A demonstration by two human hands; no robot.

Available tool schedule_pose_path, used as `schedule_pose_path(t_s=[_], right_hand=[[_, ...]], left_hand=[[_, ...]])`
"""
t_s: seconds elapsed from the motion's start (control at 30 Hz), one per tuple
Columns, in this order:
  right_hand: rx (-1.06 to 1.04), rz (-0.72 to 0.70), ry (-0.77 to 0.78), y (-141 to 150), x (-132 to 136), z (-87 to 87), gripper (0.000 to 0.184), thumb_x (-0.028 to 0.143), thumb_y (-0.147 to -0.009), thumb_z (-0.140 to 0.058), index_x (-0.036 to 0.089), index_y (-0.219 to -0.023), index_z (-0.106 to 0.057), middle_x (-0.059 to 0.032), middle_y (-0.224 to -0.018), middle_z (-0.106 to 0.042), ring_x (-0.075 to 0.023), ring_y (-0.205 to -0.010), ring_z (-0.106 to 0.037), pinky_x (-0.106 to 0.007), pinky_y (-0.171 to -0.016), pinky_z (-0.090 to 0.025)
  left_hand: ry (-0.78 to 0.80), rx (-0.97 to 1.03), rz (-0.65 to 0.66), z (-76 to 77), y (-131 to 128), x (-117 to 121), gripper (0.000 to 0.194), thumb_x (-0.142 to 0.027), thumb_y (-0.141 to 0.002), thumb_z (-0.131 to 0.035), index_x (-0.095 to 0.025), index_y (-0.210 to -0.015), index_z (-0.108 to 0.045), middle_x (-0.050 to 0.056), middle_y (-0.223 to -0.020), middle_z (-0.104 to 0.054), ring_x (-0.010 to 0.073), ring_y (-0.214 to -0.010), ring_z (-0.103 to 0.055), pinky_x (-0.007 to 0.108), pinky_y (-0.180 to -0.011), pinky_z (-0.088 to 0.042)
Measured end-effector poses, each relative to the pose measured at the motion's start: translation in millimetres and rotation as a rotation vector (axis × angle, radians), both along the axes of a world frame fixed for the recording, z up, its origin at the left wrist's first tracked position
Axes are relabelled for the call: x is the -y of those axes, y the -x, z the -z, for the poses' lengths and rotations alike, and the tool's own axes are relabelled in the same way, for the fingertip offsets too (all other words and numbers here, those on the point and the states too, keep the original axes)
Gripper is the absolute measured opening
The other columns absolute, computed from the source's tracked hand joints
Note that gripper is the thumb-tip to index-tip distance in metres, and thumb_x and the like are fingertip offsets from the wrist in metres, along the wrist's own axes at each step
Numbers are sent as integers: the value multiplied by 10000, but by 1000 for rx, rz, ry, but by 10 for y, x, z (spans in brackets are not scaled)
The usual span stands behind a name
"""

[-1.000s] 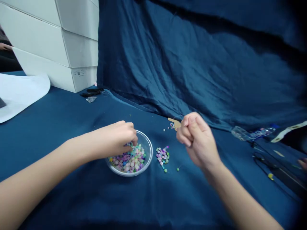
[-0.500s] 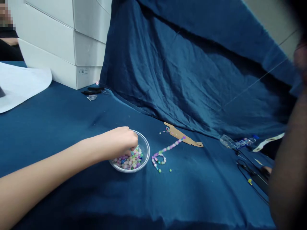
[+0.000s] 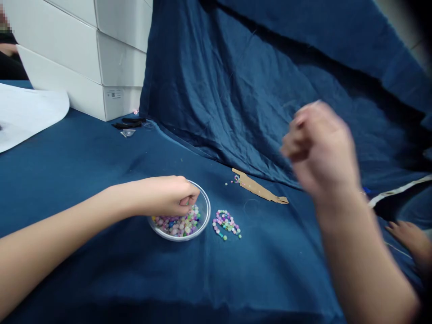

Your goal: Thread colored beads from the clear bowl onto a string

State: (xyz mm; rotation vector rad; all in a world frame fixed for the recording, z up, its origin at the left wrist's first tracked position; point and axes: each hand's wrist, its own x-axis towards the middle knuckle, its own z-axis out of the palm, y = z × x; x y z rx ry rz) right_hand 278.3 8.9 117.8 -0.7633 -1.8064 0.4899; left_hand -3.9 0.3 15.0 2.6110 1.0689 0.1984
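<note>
Left hand (image 3: 165, 196) reaching into glass bowl (image 3: 206, 211) of beads (image 3: 177, 226); right hand (image 3: 319, 148) raised over blue cloth (image 3: 101, 157) (motion-blurred).

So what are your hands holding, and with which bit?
The left hand has its fingertips among the beads in the bowl; I can't tell if they hold one. The right hand is too blurred to tell.

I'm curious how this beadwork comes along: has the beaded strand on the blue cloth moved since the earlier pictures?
Yes. The beaded strand no longer stretches toward the cardboard strip; it has drawn back into a small heap beside the clear bowl.
</note>
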Motion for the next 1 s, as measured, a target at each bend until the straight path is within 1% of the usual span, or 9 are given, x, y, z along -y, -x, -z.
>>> schedule_pose_path(t_s=[0.07,0.13,0.23,0.33,0.4,0.47,0.67,0.8,1.0], right_hand=[[-153,-84,261,115,21,251,305,449,-1021,-720,235,-830,-618,113,-591,-315,-74,-492,-241,-302,-481,-161],[-166,-152,387,202,51,606,353,506,-1044,-694,227,-846,-610,109,-607,-280,-90,-514,-218,-275,-486,-176],[-140,-156,423,250,102,1072,388,525,-1075,-644,217,-845,-600,97,-617,-293,-102,-531,-233,-267,-510,-210],[-53,-121,422,247,158,1336,407,533,-1083,-623,210,-835,-611,74,-629,-361,-113,-547,-291,-270,-528,-250],[-26,-111,401,246,199,1446,405,523,-1097,-597,210,-843,-622,57,-648,-418,-118,-553,-327,-270,-535,-278],[-39,-89,346,252,240,1543,399,505,-1115,-568,214,-849,-631,40,-670,-474,-125,-562,-368,-273,-545,-311],[-76,-11,135,279,344,1752,330,403,-1138,-537,231,-898,-684,-6,-727,-560,-162,-612,-493,-305,-582,-404],[-152,18,57,315,377,1788,231,325,-1133,-562,254,-964,-703,-14,-783,-593,-171,-663,-557,-318,-615,-444],[-152,-9,73,369,386,1788,216,342,-1130,-575,257,-973,-696,-4,-757,-569,-170,-648,-555,-317,-596,-440]], left_hand=[[27,38,-3,2,-5,-7,141,-190,-939,-595,-226,-804,-580,-16,-736,-658,165,-650,-557,287,-576,-338],[37,83,0,12,-12,-31,228,-267,-1028,-530,-219,-809,-571,-8,-735,-653,158,-637,-554,285,-585,-346],[55,192,12,36,-26,-95,384,-379,-1104,-465,-205,-802,-625,-2,-710,-664,147,-618,-567,274,-587,-371],[146,361,28,75,-44,-162,282,-376,-1040,-628,-199,-888,-786,7,-817,-788,144,-719,-697,228,-661,-489],[237,514,30,113,-54,-194,164,-292,-961,-729,-210,-1014,-860,23,-941,-852,159,-831,-778,215,-760,-574],[331,668,19,153,-62,-209,195,-227,-915,-767,-206,-1072,-881,48,-999,-871,179,-895,-811,225,-820,-624],[444,912,62,230,-108,-199,202,-89,-829,-837,-179,-1000,-893,49,-911,-863,168,-828,-810,196,-780,-652],[443,947,81,252,-124,-186,177,-59,-809,-849,-180,-928,-898,49,-872,-852,154,-788,-789,177,-732,-635],[534,898,102,225,-89,-177,174,-66,-853,-819,-171,-977,-882,64,-976,-872,188,-924,-830,220,-832,-670]])
